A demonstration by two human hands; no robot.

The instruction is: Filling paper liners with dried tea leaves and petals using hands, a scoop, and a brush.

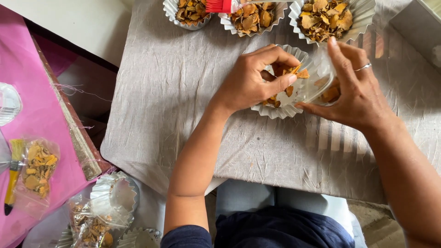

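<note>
Dried orange chips (288,73) pinched by left hand (250,80) over grey cloth (170,92), right hand (358,92) clasping clear cup (317,80)

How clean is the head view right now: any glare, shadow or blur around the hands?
Head view: soft, even daylight, no hard glare; faint striped shadows fall on the grey cloth below the right hand; the clear bag it holds looks hazy; the left hand over the foil cup is sharp; frame edges slightly softer.

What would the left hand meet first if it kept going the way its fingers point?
The left hand points right, over the foil cup. It would probably first meet the clear bag tilted in the right hand, though depth is unclear.
</note>
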